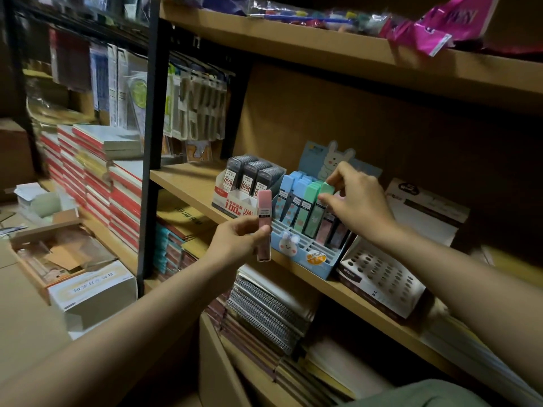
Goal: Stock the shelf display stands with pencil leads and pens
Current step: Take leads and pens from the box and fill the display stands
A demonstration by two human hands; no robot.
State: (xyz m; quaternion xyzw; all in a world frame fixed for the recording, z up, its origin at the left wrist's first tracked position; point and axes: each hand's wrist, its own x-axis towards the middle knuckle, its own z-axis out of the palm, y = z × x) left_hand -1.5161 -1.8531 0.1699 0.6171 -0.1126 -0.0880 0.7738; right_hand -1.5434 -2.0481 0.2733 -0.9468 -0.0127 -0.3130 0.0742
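Note:
A light-blue bunny display stand (pixel 305 254) sits on the middle wooden shelf (pixel 188 183), holding blue, green and pink pencil lead cases in slots. My right hand (pixel 355 201) pinches the top of a green lead case (pixel 321 207) that stands in the stand. My left hand (pixel 238 239) holds a pink lead case (pixel 264 221) upright in front of the stand's left edge. To the left stands a white display box of black lead cases (pixel 249 177). A white pen stand with rows of empty holes (pixel 382 277) sits to the right.
A white printed box (pixel 429 210) stands behind the pen stand. Spiral notebooks (pixel 264 309) are stacked on the shelf below. Red-and-white book stacks (pixel 97 177) and open cardboard boxes (pixel 73 259) fill the left. A black shelf post (pixel 152 142) rises left of the shelf.

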